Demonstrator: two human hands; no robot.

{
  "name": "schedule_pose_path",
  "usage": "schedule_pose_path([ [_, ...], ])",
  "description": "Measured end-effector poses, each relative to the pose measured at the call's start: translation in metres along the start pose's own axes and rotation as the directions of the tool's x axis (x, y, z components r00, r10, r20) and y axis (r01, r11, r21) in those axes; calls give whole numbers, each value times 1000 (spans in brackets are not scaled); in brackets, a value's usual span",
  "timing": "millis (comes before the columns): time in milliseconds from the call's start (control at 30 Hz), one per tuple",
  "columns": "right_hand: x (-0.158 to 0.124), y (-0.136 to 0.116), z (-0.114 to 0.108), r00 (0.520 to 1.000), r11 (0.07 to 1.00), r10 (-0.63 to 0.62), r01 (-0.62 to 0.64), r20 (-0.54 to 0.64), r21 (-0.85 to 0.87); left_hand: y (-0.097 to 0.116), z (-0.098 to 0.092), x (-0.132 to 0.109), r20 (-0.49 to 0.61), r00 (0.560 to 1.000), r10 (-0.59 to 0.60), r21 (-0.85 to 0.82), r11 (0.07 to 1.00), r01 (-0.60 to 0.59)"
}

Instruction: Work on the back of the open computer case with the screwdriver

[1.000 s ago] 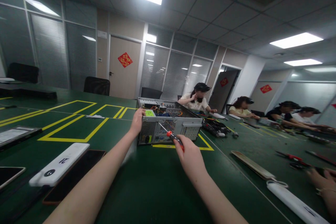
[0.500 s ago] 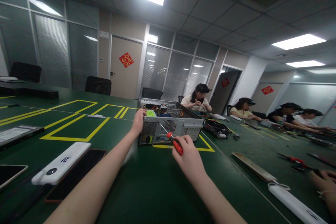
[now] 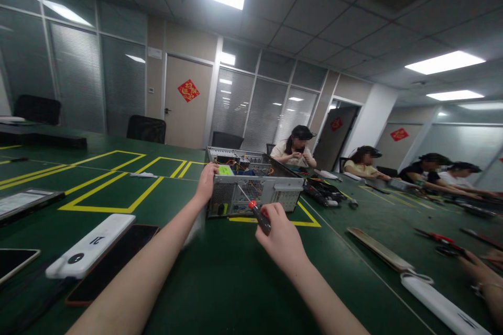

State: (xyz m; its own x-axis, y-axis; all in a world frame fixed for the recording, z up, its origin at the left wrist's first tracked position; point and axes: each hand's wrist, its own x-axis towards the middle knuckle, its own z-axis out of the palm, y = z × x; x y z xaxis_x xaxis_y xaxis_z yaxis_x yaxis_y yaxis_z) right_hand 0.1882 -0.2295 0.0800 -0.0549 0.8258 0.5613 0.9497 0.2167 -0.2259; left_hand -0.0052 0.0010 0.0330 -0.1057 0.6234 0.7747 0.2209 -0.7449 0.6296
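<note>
An opened computer case [image 3: 293, 188] lies in front of me, its metal rear panel facing me and wires showing inside. My left hand [image 3: 206, 184] is closed over the case's left corner, on the power supply [image 3: 225, 170] with the bright green label; some fingertips are hidden. In my right hand [image 3: 281, 233] is a screwdriver [image 3: 259, 216] with a red-and-black handle, gripped by the fingers. Its shaft points up and left, with the tip at the upper part of the rear panel, near the power supply's right side.
A white power bank [image 3: 92, 246] and a dark phone [image 3: 113, 259] lie at left, near a hard drive [image 3: 29, 203]. Right of the case is a black tool case [image 3: 324, 192]. Another person's hand [image 3: 481, 269] is at the right edge, by red-handled pliers [image 3: 442, 241].
The screwdriver handle has turned in my right hand, its dark side now showing instead of the red. My left hand stays on the corner. At right, another person's hand has reached the pliers.
</note>
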Motion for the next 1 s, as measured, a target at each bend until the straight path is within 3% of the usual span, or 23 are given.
schedule_pose_path([
  [167,2,2,-2,997,998,-6,0,-77,-66,0,0,1,4,1000,-5,-13,1000,5],
  [300,8,7,0,997,993,80,-80,0,-86,0,0,1,-5,1000,-5,-16,1000,4],
  [500,3,1,-2,988,992,111,-117,104,52,3,-1,-1,1,1000,-7,-10,1000,7],
  [667,0,2,-3,999,998,41,-42,15,52,3,-1,0,-5,1000,10,-13,1000,-10],
  [867,9,9,-2,972,981,182,-190,147,41,1,0,2,-1,998,58,-25,998,-58],
  [1000,8,10,1,991,977,122,-131,63,169,0,0,2,-10,998,65,-20,998,-66],
])
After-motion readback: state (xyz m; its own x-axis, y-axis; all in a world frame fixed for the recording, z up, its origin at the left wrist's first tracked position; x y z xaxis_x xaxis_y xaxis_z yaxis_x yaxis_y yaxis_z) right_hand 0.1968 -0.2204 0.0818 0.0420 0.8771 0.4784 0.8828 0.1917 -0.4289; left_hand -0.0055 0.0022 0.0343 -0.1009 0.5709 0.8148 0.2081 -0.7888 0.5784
